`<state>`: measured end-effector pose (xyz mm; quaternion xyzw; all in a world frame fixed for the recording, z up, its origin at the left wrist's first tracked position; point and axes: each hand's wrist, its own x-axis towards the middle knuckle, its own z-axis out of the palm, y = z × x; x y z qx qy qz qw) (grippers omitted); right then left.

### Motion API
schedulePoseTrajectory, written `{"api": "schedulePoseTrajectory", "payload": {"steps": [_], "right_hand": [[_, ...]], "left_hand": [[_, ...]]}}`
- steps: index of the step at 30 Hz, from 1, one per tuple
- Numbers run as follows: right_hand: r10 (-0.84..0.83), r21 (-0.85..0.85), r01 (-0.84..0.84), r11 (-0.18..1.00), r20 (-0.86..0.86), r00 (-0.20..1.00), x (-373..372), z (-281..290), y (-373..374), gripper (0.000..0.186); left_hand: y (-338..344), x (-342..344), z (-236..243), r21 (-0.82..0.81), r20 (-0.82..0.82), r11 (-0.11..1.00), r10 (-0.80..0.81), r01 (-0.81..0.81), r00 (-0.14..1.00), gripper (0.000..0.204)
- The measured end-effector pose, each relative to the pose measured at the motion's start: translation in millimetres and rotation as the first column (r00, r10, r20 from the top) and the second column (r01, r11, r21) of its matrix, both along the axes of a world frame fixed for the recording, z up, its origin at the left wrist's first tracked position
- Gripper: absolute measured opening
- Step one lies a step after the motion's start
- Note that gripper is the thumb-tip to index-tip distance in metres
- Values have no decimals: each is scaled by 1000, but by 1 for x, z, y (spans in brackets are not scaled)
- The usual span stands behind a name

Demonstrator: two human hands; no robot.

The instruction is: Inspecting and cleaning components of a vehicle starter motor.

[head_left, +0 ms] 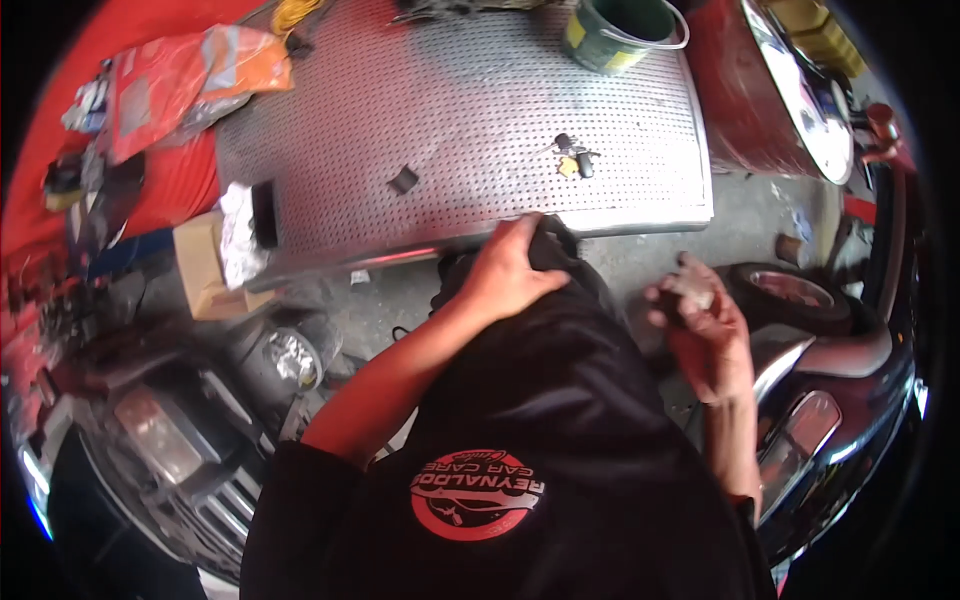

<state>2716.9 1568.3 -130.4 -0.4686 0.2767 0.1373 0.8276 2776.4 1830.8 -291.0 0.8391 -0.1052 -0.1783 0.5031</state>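
Note:
My left hand (508, 272) lies against the dark cloth of my clothing, just short of the workbench's front edge. Its thumb is stretched away from the fingers, and the fingertips bend partly out of sight; I see nothing held in it. Out to the right, my right hand (708, 335) is raised palm up with its fingers curled round a small greyish piece (692, 290). Motion blurs that piece, so its kind is unclear. Beyond the hands is the perforated metal workbench (470, 150), bearing a small dark square piece (403, 179) and a bunch of keys (572, 163).
A green bucket (608, 38) stands at the bench's far right, beside a large drum (745, 90). Red and orange plastic bags (180, 85) lie at the far left, with a black phone-like slab (264, 213) nearer. Vehicle fronts flank me, one with a headlight (160, 432).

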Motion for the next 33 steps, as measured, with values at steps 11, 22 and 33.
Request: {"api": "schedulePoseTrajectory", "payload": {"steps": [11, 22, 33], "right_hand": [[-265, 55, 263, 963, 19, 964, 3, -55, 110, 61], [-332, 156, 318, 935, 75, 940, 0, -76, 126, 53], [-144, 13, 145, 989, -6, 989, 7, -68, 145, 86]], "left_hand": [[89, 100, -157, 642, 150, 766, -163, 29, 975, 78], [97, 120, -190, 711, 45, 673, -333, 204, 942, 80], [102, 100, -45, -125, -35, 992, -25, 20, 999, 73]]}}
